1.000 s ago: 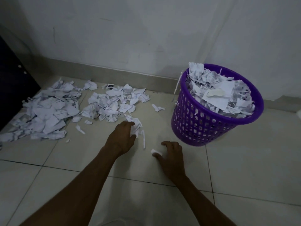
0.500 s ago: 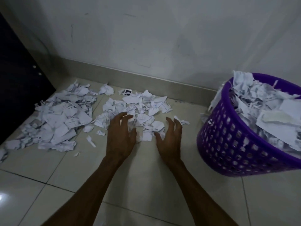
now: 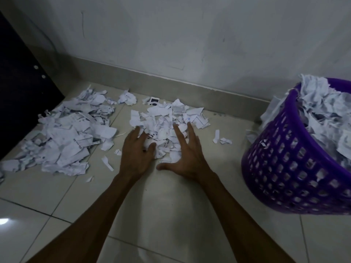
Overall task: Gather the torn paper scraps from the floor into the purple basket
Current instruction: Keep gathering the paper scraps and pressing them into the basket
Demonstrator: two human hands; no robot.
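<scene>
Both hands point(image 3: 136, 150) further into scraps point(image 3: 167, 122)

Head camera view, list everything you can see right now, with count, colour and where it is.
Purple basket: one, purple, right, heaped with white scraps.
Left scrap pile: one, white, floor at left.
Middle scrap pile: one, white, floor near the wall, under the fingers.
Loose scraps: a few, white, between middle pile and basket.
Dark-printed scrap: one, black and white, behind the middle pile.
Dark cabinet: one, black, far left.
Left hand: one, spread open on the middle pile.
Right hand: one, spread open on the middle pile.
</scene>
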